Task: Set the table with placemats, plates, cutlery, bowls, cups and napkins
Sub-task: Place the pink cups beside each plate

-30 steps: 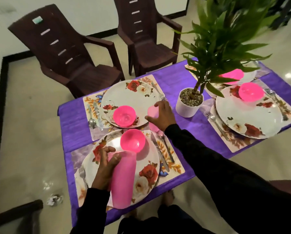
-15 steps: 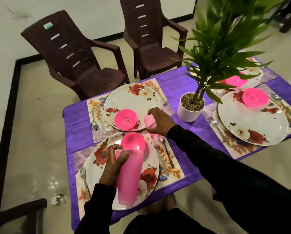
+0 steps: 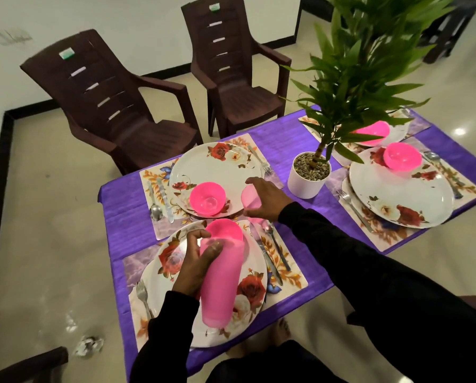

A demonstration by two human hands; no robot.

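I am holding a stack of pink cups (image 3: 222, 283) in my left hand (image 3: 196, 265), with the fingers curled around its upper part, above the floral plate (image 3: 254, 288) at the near edge of the purple table (image 3: 126, 205). My right hand (image 3: 267, 199) is lying with loosely bent fingers over a single pink cup (image 3: 249, 197) between the two near plates; I cannot tell if it is gripping it. A pink bowl (image 3: 207, 199) is sitting just beside this cup.
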